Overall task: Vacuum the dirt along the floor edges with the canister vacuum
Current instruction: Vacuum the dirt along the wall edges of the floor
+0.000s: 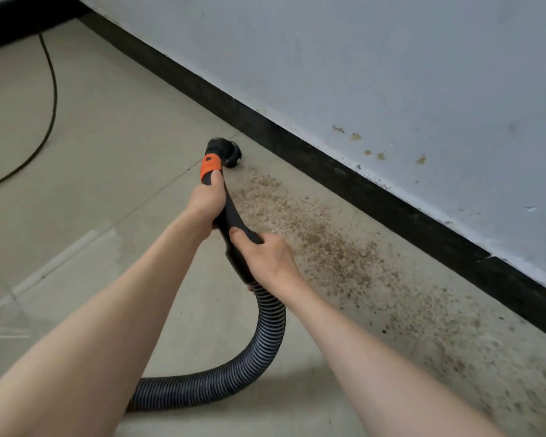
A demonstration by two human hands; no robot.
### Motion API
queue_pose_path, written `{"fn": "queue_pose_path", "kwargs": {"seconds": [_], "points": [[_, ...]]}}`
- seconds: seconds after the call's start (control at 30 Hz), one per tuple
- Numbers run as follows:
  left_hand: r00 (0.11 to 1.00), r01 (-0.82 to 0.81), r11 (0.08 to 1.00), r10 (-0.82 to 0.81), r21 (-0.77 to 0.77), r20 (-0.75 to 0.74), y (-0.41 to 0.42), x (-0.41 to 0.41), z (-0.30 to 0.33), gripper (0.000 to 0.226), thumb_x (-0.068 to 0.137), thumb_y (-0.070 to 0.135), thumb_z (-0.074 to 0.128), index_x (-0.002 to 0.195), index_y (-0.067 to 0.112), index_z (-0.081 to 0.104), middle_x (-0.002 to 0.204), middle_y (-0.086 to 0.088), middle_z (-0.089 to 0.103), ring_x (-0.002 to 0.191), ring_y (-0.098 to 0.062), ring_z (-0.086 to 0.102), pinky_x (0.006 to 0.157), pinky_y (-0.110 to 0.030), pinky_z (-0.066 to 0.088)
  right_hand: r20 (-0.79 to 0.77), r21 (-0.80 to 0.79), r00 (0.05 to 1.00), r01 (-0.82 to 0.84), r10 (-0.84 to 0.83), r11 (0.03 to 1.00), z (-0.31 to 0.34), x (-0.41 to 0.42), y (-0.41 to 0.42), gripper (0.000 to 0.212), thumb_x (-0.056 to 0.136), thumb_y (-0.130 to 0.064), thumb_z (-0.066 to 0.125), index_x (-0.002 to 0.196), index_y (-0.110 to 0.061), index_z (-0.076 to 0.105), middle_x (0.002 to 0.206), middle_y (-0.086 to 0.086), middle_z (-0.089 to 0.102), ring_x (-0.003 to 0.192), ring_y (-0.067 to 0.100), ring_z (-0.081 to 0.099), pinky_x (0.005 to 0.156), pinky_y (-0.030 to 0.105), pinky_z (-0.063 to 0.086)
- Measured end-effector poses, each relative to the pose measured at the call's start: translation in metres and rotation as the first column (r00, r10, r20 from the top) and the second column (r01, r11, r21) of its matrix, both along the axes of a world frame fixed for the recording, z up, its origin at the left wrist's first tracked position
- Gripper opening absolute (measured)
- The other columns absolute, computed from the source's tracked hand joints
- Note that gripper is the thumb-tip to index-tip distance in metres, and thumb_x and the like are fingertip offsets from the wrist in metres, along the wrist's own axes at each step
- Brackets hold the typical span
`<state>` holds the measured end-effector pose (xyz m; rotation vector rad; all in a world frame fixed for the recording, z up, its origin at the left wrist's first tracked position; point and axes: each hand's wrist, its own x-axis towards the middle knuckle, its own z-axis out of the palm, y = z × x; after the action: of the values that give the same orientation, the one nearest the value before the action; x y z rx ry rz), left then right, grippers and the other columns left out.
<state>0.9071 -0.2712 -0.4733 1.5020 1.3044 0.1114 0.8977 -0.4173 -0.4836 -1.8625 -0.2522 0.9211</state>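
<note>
A black vacuum wand with an orange collar ends in a round black brush nozzle that rests on the tiled floor near the baseboard. My left hand grips the wand just below the orange collar. Lower down, my right hand grips the wand where the ribbed grey hose joins it. A band of brown dirt lies on the floor along the baseboard, from the nozzle toward the lower right. The canister is out of view.
A black baseboard runs diagonally under a stained grey-white wall. A thin black cord curves over the beige tiles at the upper left. The hose loops across the floor between my arms.
</note>
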Motion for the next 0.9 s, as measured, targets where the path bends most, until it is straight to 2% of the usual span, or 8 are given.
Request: {"fn": "queue_pose_path", "kwargs": {"seconds": [0.13,0.23,0.33,0.4,0.57,0.7,0.83,0.9], "points": [[1.000,-0.018,0.998,0.019,-0.065,0.013,0.002,-0.004,-0.004,0.058,0.098,0.048,0.032,0.129,0.001,0.043,0.123,-0.019,0.055,0.111,-0.038,0.057,0.093,-0.047,0.049,0.004,-0.061,0.998,-0.055,0.056,0.997,-0.004,-0.001,0.006,0.055,0.063,-0.071,0.054,0.070,-0.017,0.063,0.067,0.005,0.069,0.059,0.027,0.069,0.059,0.049,0.061],[1.000,0.002,0.997,-0.002,-0.075,0.004,-0.004,0.000,0.000,0.058,0.097,0.049,0.031,0.127,0.001,0.044,0.120,-0.017,0.057,0.108,-0.037,0.058,0.092,-0.046,0.050,0.018,-0.081,0.999,-0.046,0.048,0.996,-0.003,-0.001,0.002,0.059,0.066,-0.071,0.053,0.077,-0.015,0.065,0.075,0.008,0.070,0.066,0.030,0.069,0.065,0.051,0.061],[0.997,0.064,0.996,-0.066,-0.066,-0.029,-0.016,0.000,0.001,0.053,0.098,0.049,0.030,0.118,0.003,0.047,0.097,-0.011,0.056,0.090,-0.030,0.058,0.083,-0.041,0.052,0.029,-0.089,0.999,-0.019,0.022,0.996,-0.002,-0.008,-0.011,0.059,0.067,-0.072,0.050,0.076,-0.015,0.062,0.071,0.007,0.068,0.062,0.030,0.068,0.064,0.048,0.061],[0.994,0.093,0.993,-0.097,-0.068,-0.050,-0.026,0.000,0.000,0.054,0.098,0.050,0.029,0.116,0.003,0.047,0.089,-0.010,0.054,0.085,-0.028,0.057,0.077,-0.038,0.051,0.033,-0.096,0.999,-0.005,0.009,0.995,-0.002,-0.013,-0.021,0.056,0.068,-0.071,0.049,0.074,-0.017,0.060,0.071,0.006,0.067,0.063,0.029,0.067,0.065,0.046,0.060],[0.987,0.147,0.986,-0.151,-0.075,-0.045,-0.049,-0.003,-0.006,0.058,0.098,0.050,0.031,0.125,0.001,0.045,0.098,-0.014,0.054,0.089,-0.031,0.057,0.075,-0.039,0.052,0.028,-0.115,0.999,0.040,-0.037,0.993,-0.003,-0.023,-0.047,0.053,0.069,-0.071,0.049,0.076,-0.020,0.060,0.069,0.002,0.067,0.061,0.025,0.069,0.065,0.044,0.061],[0.979,0.186,0.979,-0.192,-0.083,-0.066,-0.068,-0.007,-0.008,0.060,0.098,0.051,0.029,0.126,-0.001,0.043,0.109,-0.020,0.060,0.097,-0.036,0.062,0.087,-0.048,0.054,0.010,-0.111,0.996,0.092,-0.091,0.990,-0.005,-0.033,-0.064,0.048,0.074,-0.067,0.053,0.077,-0.019,0.061,0.067,0.002,0.068,0.059,0.024,0.069,0.060,0.047,0.060],[0.972,0.218,0.974,-0.223,-0.066,-0.074,-0.086,-0.011,-0.010,0.057,0.098,0.052,0.030,0.119,0.001,0.044,0.097,-0.016,0.059,0.089,-0.034,0.063,0.084,-0.046,0.055,0.004,-0.116,0.992,0.129,-0.129,0.985,-0.007,-0.042,-0.078,0.047,0.078,-0.064,0.055,0.079,-0.017,0.061,0.068,0.003,0.067,0.058,0.025,0.068,0.059,0.048,0.059],[0.971,0.230,0.971,-0.234,-0.070,-0.053,-0.093,-0.013,-0.012,0.049,0.098,0.051,0.031,0.113,0.006,0.041,0.100,-0.018,0.059,0.094,-0.037,0.064,0.086,-0.049,0.054,0.011,-0.119,0.989,0.147,-0.146,0.982,-0.007,-0.048,-0.084,0.045,0.080,-0.062,0.056,0.078,-0.017,0.060,0.067,0.002,0.065,0.062,0.025,0.068,0.060,0.049,0.059]]}}
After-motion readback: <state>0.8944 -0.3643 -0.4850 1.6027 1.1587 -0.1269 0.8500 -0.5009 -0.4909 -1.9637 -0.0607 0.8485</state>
